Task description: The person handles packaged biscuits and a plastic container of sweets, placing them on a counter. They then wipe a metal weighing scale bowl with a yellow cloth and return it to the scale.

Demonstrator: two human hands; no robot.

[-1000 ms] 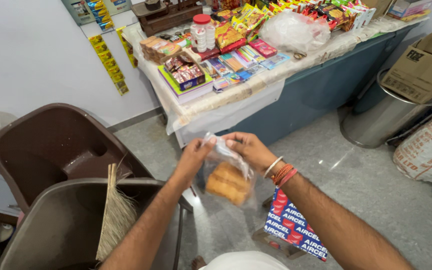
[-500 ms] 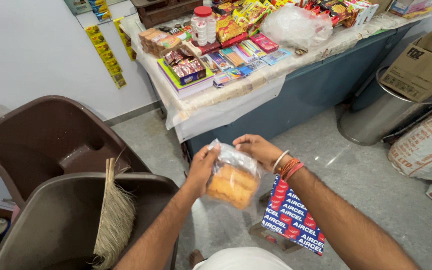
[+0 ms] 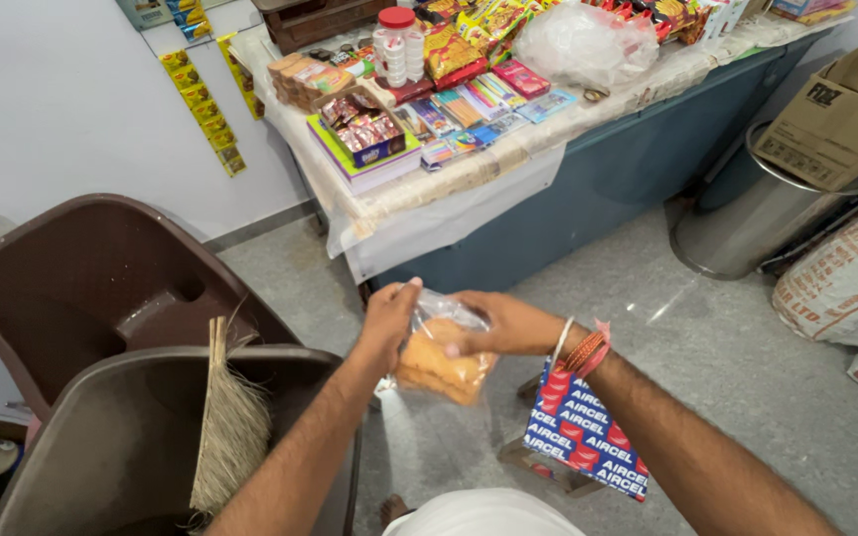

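Two bare hands grip a clear plastic bag (image 3: 441, 352) of orange-brown baked pieces, held in the air in front of a blue counter (image 3: 588, 189) crowded with sweets and snack packets. The left hand (image 3: 389, 323) pinches the bag's upper edge with closed fingers; the right hand (image 3: 503, 323) wraps its top from the other side. Thin, crinkled and glossy, the bag looks light and slippery, its contents likely brittle, so the gathered neck seems the safest hold. Left of the counter stand brown plastic chairs (image 3: 81, 288) and a straw broom (image 3: 230, 427).
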